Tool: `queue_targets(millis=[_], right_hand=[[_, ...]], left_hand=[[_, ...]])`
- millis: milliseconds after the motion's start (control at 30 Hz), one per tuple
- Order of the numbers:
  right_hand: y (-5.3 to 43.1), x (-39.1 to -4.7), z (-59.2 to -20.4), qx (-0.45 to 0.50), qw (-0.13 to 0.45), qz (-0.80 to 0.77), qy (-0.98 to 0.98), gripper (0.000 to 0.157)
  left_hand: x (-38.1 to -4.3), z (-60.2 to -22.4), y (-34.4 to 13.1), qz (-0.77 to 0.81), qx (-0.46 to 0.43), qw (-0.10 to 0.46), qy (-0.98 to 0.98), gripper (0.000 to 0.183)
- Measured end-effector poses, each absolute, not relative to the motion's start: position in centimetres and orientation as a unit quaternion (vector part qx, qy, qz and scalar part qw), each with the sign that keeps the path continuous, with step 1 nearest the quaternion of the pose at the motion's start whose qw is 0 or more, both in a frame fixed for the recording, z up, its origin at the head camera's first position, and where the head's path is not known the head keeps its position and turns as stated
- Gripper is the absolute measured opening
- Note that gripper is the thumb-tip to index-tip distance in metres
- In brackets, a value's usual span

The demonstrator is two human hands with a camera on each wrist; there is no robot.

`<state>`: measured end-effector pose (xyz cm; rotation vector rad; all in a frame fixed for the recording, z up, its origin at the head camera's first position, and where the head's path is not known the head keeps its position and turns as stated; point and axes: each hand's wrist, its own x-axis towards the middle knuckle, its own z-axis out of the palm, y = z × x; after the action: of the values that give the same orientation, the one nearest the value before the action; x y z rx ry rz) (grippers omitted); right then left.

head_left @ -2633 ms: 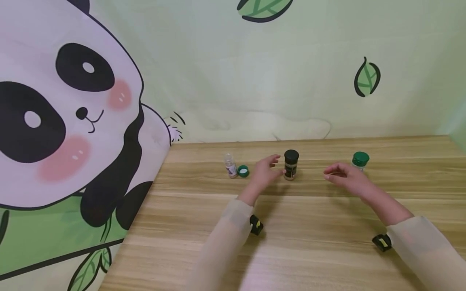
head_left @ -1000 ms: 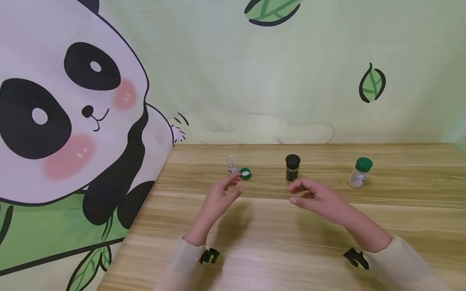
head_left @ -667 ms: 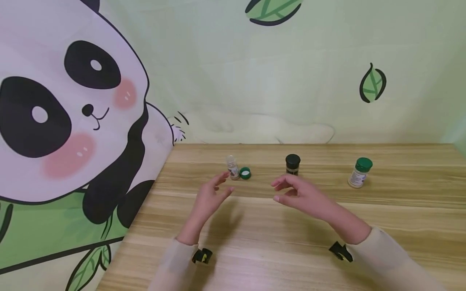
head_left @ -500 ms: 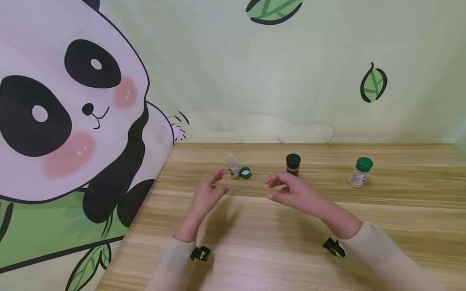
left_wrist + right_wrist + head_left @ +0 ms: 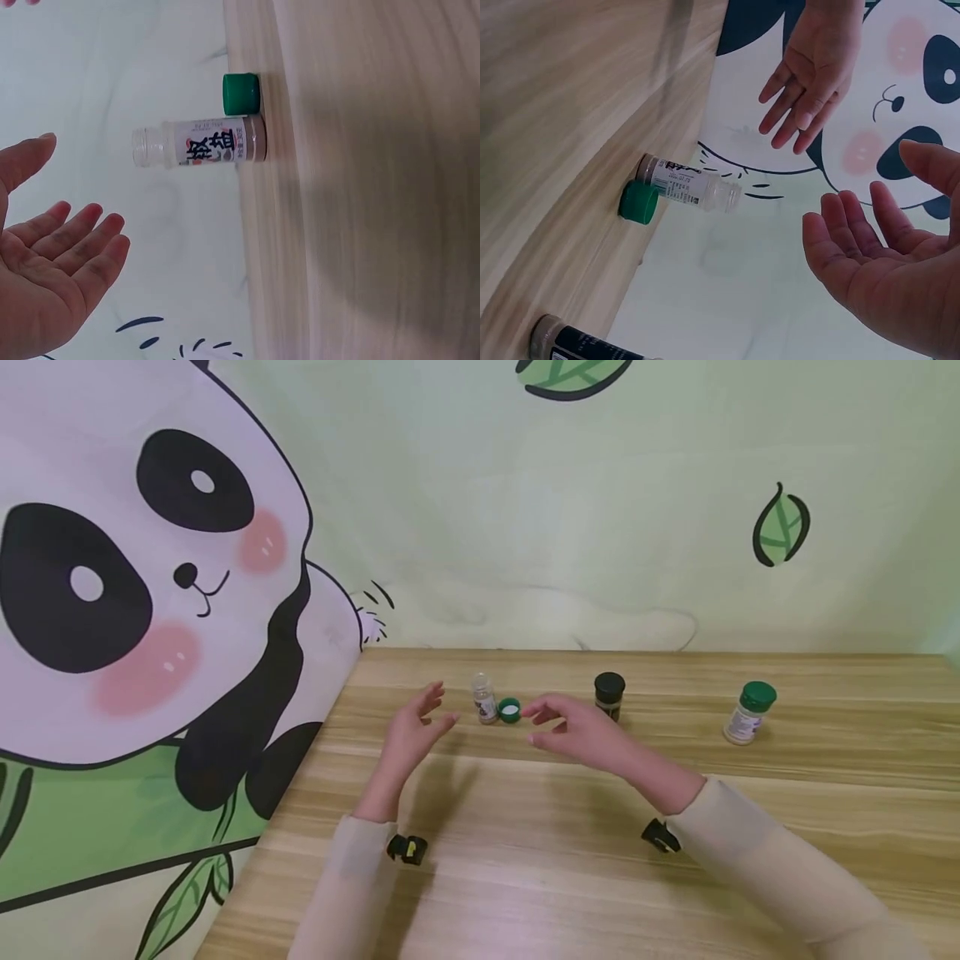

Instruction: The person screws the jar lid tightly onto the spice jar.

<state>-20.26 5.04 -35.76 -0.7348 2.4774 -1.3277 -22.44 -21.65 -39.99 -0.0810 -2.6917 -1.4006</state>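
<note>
An uncapped clear spice bottle (image 5: 484, 702) with a white label stands upright at the back of the table. Right beside it lies its green cap (image 5: 509, 710), white inside facing up in the head view. My left hand (image 5: 414, 733) hovers to the left of the bottle, fingers apart and holding nothing. On the other side, my right hand (image 5: 581, 732) hangs near the cap with loosely bent fingers, also holding nothing. It partly hides a black-capped spice jar (image 5: 609, 689) behind it. In the left wrist view the bottle (image 5: 199, 142) shows its open neck and printed label.
A green-capped spice jar (image 5: 746, 718) stands upright farther right on the wooden table (image 5: 525, 877). A pale green cloth backdrop (image 5: 600, 510) with a large panda drawing rises behind the table and along its left side.
Both hands have left the black-capped and green-capped jars and moved left, now flanking the uncapped bottle and its cap. The bottles have stayed in place; the head view has shifted slightly.
</note>
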Motion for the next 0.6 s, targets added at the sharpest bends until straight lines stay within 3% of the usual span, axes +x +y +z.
queue_targets(millis=[267, 600], right_hand=[[4.3, -22.3, -35.5, -0.257, 0.132, -0.435, 0.853, 0.038], [3.0, -25.3, -35.6, -0.226, 0.16, -0.428, 0.86, 0.057]], left_hand=[[-24.0, -40.0, -21.8, -0.474, -0.023, 0.05, -0.879, 0.061], [-25.7, -40.8, -21.0, -0.496, -0.017, 0.009, -0.868, 0.064]])
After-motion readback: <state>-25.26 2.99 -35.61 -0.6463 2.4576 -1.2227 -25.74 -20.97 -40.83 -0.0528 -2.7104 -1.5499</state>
